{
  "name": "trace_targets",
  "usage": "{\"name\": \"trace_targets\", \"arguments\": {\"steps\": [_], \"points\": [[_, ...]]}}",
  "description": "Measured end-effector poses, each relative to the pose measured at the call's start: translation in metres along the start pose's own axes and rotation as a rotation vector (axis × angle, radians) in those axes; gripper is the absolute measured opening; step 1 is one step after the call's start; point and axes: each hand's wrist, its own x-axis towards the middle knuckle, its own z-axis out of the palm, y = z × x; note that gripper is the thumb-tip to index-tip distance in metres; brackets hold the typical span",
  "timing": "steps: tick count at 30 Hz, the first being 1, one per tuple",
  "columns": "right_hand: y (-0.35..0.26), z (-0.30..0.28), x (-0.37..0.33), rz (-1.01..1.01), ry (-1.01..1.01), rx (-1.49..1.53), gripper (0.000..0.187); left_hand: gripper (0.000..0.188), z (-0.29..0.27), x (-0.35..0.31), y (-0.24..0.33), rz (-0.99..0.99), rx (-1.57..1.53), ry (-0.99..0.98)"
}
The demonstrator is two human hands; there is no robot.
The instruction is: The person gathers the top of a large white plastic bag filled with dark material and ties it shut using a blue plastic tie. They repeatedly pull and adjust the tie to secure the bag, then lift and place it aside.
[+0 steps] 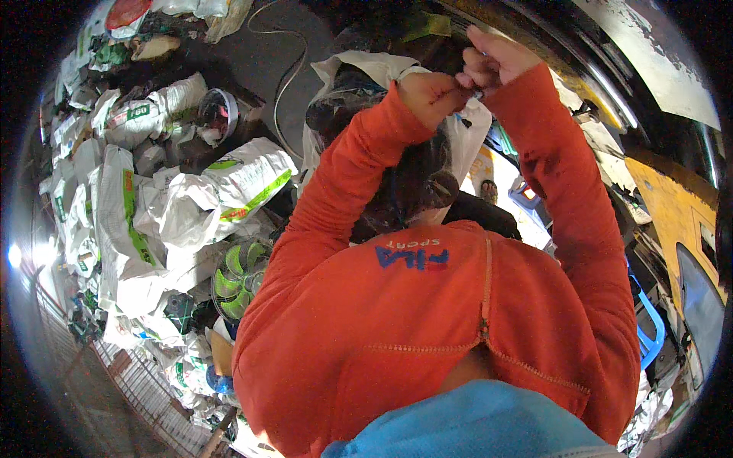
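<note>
Both orange-sleeved arms reach up to the top middle, where the hands meet over a white sack. My left hand is closed, its fingertips pressed against the fingers of the right; dark smudges mark its skin. My right hand has curled fingers pinched together at the same spot. Whatever lies between the fingertips is too small or hidden to name. Below the hands, the sack stands with its mouth spread around dark contents and clear plastic film, partly covered by my left arm.
White sacks with green print pile up along the left. A green-bladed fan stands beside my left elbow. A pale cable curves over the dark floor. At right are a blue plastic chair and a yellow panel.
</note>
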Motion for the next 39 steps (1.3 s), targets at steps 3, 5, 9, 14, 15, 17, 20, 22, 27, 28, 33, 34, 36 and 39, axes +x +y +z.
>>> {"name": "trace_targets", "arguments": {"steps": [3,5,9,14,15,17,20,22,27,28,33,34,36,39], "points": [[0.002,0.006,-0.021,-0.2,0.013,-0.413,0.03,0.018,0.001,-0.009,0.018,-0.094,-0.207,-0.005],[0.004,0.009,-0.036,-0.166,0.042,-0.435,0.031,0.019,0.002,-0.016,0.025,-0.047,-0.21,0.019],[-0.001,0.01,-0.029,-0.327,-0.154,-0.655,0.022,0.023,-0.002,-0.024,0.02,-0.123,-0.225,0.08],[0.0,-0.01,0.013,-0.579,-0.131,-0.506,0.03,0.029,-0.018,-0.019,-0.001,-0.173,-0.707,0.322],[0.011,-0.014,0.013,-0.517,-0.279,-0.732,0.031,0.03,-0.021,-0.019,-0.002,-0.188,-0.825,0.344],[0.036,-0.02,0.003,-0.083,-0.317,-0.869,0.03,0.03,-0.027,-0.021,0.001,-0.227,-0.952,0.339],[0.068,-0.02,-0.004,-0.351,-0.336,-0.777,0.026,0.03,-0.031,-0.025,0.014,-0.233,-0.894,0.371],[0.078,-0.018,-0.009,-0.247,-0.261,-0.639,0.022,0.029,-0.034,-0.024,0.021,-0.114,-0.682,0.387],[0.064,-0.002,-0.01,-0.172,-0.105,-0.481,0.018,0.027,-0.076,-0.053,0.004,-0.027,-0.306,0.531],[0.061,0.002,-0.009,-0.181,-0.125,-0.416,0.018,0.029,-0.096,-0.075,-0.006,-0.186,-0.18,0.612],[0.055,0.011,-0.001,-0.094,-0.084,-0.376,0.016,0.043,-0.102,-0.122,-0.122,-0.368,0.105,0.341],[0.055,0.011,-0.001,-0.077,-0.104,-0.384,0.017,0.046,-0.087,-0.122,-0.148,-0.37,-0.061,0.313],[0.06,0.014,0.005,-0.053,-0.116,-0.299,0.016,0.052,-0.07,-0.11,-0.188,-0.457,-0.472,0.307],[0.055,0.024,0.014,0.036,-0.107,-0.34,0.014,0.056,-0.064,-0.098,-0.206,-0.406,-0.397,0.264]]}}
